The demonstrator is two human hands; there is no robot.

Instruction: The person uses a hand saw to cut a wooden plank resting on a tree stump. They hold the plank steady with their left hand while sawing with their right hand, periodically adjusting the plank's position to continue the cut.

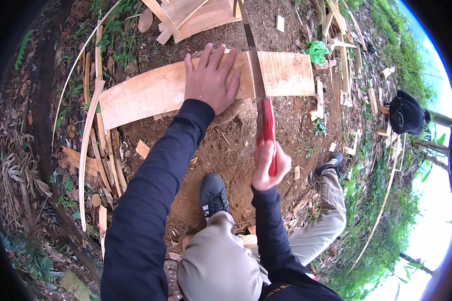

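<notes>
A pale wooden board lies crosswise in front of me, raised on a support that is mostly hidden beneath it. My left hand rests flat on the board with fingers spread, just left of the saw. My right hand is wrapped round the red handle of a hand saw. The saw's long metal blade crosses the board toward its right part and reaches away past the far edge. How deep the blade sits in the wood I cannot tell.
Cut boards lie on the ground beyond. Long wood strips are at the left, with more offcuts at the right. A green plastic bag sits off the board's right end. A black bag is far right. My shoe stands on bare soil.
</notes>
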